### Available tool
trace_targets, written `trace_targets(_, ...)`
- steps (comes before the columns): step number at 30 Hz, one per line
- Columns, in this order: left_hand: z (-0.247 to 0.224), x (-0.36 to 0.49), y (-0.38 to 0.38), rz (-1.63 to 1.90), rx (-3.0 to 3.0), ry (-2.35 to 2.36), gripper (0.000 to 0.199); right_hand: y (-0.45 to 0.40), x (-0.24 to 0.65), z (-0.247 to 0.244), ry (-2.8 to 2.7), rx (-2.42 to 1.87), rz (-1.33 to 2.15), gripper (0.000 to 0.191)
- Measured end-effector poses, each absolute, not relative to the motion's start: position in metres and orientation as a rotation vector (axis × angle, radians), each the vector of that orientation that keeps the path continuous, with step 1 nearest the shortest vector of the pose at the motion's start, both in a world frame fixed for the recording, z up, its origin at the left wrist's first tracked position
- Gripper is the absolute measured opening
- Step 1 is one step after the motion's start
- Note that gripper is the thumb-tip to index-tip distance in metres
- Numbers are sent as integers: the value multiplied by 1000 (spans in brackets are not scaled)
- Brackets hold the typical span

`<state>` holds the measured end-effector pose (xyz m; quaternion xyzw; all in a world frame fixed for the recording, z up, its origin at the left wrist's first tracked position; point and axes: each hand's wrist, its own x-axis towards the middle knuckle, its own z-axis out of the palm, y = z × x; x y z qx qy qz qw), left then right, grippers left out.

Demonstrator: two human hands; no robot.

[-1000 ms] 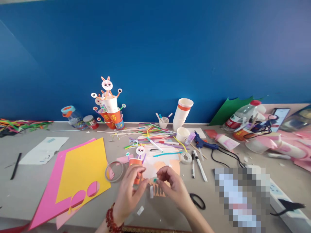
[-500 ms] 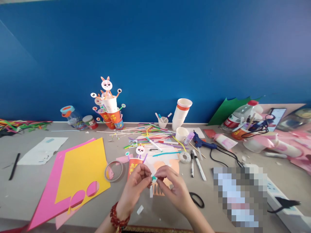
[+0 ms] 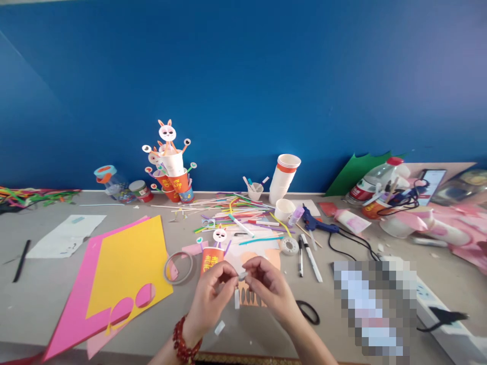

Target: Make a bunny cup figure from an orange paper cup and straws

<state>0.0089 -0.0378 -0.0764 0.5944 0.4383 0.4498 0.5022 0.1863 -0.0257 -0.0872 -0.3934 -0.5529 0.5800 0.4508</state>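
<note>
My left hand (image 3: 215,290) and my right hand (image 3: 269,290) meet over the table, thumbs and fingertips pinched on a small white paper disc (image 3: 242,276) between them. The disc is seen nearly edge-on and partly covered by the fingers. Just behind my left hand stands a red paper cup (image 3: 213,257) with a white bunny face (image 3: 219,235) on top and purple stems at its sides. Beneath the hands lies an orange paper sheet (image 3: 254,299) with cut-out leaf shapes. A narrow white strip (image 3: 237,299) shows below the fingertips.
Yellow cardstock (image 3: 131,258) over pink sheets and a tape roll (image 3: 178,267) lie left. Stacked bunny cups (image 3: 175,175) stand at the wall. Pipe cleaners (image 3: 205,205) spread behind. On the right are a glue gun (image 3: 317,223), markers (image 3: 312,258), scissors (image 3: 308,312) and a power strip (image 3: 449,324).
The paper disc has been tilted between my fingers: its green mark showed before and now a pale side shows. Both hands have stayed in nearly the same place.
</note>
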Motion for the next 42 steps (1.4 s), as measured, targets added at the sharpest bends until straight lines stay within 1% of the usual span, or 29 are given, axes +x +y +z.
trace_targets(2, -81, 10, -38, 1092, 1326, 1052, 17, -26, 185, -88, -1349, -954, 1452, 22)
trace_targets(4, -83, 12, -38, 1093, 1256, 1035, 18, -26, 184, -88, -1345, -969, 1483, 21)
trace_targets(8, -83, 13, -40, 1106, 1244, 1011, 16, -27, 180, -86, -1270, -991, 1577, 31)
trace_targets(13, -85, 14, -40, 1121, 1288, 1038, 14, -29, 174, -89, -1212, -973, 1599, 31)
trace_targets(15, -85, 15, -40, 1132, 1310, 1077, 14, -30, 174, -90, -1308, -1006, 1428, 23)
trace_targets(17, -84, 15, -39, 1140, 1342, 1133, 15, -30, 176, -89, -1457, -1041, 1060, 13)
trace_targets(18, -82, 16, -38, 1136, 1364, 1168, 16, -31, 178, -86, -1546, -1037, 845, 10)
trace_targets(20, -78, 17, -37, 1124, 1429, 1232, 15, -30, 181, -80, -1733, -990, 494, 12)
trace_targets(22, -74, 18, -37, 1112, 1517, 1282, 14, -29, 183, -73, -1898, -942, 329, 14)
trace_targets(27, -69, 19, -40, 1109, 1784, 1376, 11, -26, 184, -68, -2022, -940, 236, 11)
trace_targets(31, -71, 18, -42, 1095, 1945, 1386, 12, -24, 184, -72, -2058, -940, 209, 10)
trace_targets(42, -75, 16, -44, 1059, 2054, 1385, 14, -21, 186, -67, -2131, -933, 154, 12)
